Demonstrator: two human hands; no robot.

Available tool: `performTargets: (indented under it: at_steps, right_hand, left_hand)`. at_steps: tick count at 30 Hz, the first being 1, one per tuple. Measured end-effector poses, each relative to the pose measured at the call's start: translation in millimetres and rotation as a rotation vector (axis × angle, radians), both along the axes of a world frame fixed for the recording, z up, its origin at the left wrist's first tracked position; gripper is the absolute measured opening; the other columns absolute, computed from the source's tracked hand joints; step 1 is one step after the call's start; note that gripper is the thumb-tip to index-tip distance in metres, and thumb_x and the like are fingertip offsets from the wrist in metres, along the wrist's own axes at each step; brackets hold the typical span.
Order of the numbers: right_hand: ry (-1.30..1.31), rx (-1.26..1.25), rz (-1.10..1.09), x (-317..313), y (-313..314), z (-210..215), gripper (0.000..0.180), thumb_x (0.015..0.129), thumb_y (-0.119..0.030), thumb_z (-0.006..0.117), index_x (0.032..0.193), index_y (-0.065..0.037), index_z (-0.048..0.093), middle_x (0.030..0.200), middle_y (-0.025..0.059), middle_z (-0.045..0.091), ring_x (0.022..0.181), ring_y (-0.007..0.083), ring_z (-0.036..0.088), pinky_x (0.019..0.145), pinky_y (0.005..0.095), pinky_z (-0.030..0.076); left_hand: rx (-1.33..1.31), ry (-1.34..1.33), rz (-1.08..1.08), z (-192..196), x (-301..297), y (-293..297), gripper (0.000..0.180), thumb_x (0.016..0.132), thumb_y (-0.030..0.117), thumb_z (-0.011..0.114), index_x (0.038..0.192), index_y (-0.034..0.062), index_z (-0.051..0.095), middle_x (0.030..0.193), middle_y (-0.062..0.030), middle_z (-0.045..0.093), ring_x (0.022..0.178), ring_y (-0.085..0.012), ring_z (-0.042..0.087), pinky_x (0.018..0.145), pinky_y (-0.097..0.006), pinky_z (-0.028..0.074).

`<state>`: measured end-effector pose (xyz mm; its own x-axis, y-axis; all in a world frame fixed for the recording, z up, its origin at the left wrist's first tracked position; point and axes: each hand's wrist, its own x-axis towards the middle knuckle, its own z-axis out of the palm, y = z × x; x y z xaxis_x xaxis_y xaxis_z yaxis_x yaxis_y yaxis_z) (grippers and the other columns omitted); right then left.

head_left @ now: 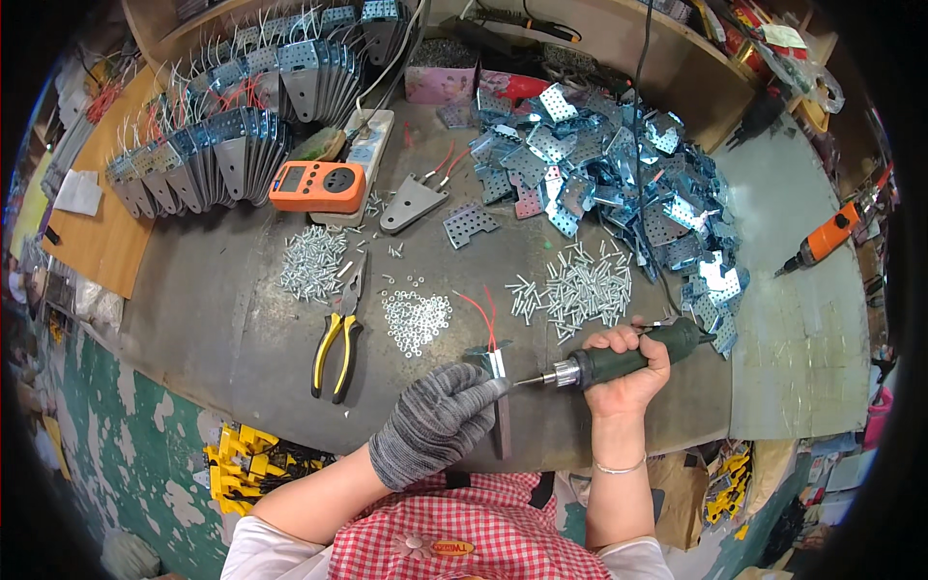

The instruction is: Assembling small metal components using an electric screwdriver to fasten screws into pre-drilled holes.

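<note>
My left hand (437, 425), in a grey knit glove, is closed on a grey metal plate (502, 425) seen nearly edge-on. Two red wires (491, 319) with white sleeves rise from its far end, beside a small bluish piece partly hidden by the fingers. My bare right hand (628, 382) wraps round a dark green electric screwdriver (614, 363). The bit points left and its tip reaches the gloved fingertips; whether it sits on a screw is hidden. Just beyond lie a heap of small nuts (416, 321) and a heap of long screws (588, 288).
Yellow-handled pliers (338, 338) and short screws (314, 263) lie left. Behind are an orange meter (317, 186), a triangular plate with red wires (414, 205) and rows of finished-looking plates (237, 159). Perforated blue-silver sheets (609, 155) pile up back right. An orange screwdriver (826, 234) is far right.
</note>
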<state>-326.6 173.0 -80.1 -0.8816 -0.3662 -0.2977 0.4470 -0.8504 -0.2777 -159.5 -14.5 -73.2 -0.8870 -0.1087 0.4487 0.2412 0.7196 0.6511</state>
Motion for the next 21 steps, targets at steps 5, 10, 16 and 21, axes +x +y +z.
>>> performTargets:
  at_steps: [5, 10, 16, 21]
  right_hand:
    - [0.024, -0.014, 0.014, -0.8, -0.6, -1.4, 0.022, 0.07, -0.01, 0.061, 0.093, -0.012, 0.061, 0.07, 0.0003, 0.054, 0.067, 0.0159, 0.051, 0.074, 0.0345, 0.043]
    - [0.007, -0.004, 0.017, 0.8, -1.3, 1.1, 0.022, 0.07, -0.01, 0.059, 0.092, -0.012, 0.061, 0.069, 0.0004, 0.052, 0.066, 0.0157, 0.049, 0.072, 0.0344, 0.043]
    - [0.035, 0.008, -0.002, 3.8, -0.8, 1.9, 0.023, 0.072, -0.009, 0.06, 0.095, -0.009, 0.058, 0.07, 0.0, 0.052, 0.065, 0.0151, 0.05, 0.072, 0.0343, 0.045]
    - [0.054, -0.011, 0.014, 4.5, -6.7, -1.7, 0.026, 0.071, -0.011, 0.061, 0.097, -0.009, 0.059, 0.07, -0.0008, 0.051, 0.063, 0.0139, 0.048, 0.07, 0.0336, 0.045]
  left_hand:
    - [-0.008, 0.014, 0.013, 0.5, -0.3, -0.1, 0.042, 0.072, 0.009, 0.073, 0.114, 0.0128, 0.069, 0.084, -0.0094, 0.063, 0.074, -0.028, 0.061, 0.063, -0.038, 0.051]
    - [-0.023, 0.057, -0.037, -3.1, -3.0, -4.5, 0.042, 0.071, 0.007, 0.073, 0.112, 0.0125, 0.069, 0.086, -0.0108, 0.062, 0.075, -0.0286, 0.06, 0.064, -0.038, 0.051]
    - [-0.137, 0.012, -0.133, 5.7, -2.3, -4.0, 0.041, 0.072, 0.004, 0.069, 0.112, 0.0122, 0.069, 0.09, -0.0114, 0.06, 0.075, -0.0285, 0.059, 0.067, -0.039, 0.051]
    - [-0.308, 0.004, -0.115, 6.1, 2.6, -2.1, 0.039, 0.074, 0.008, 0.059, 0.112, 0.0066, 0.066, 0.097, -0.0121, 0.061, 0.078, -0.0297, 0.059, 0.07, -0.039, 0.051]
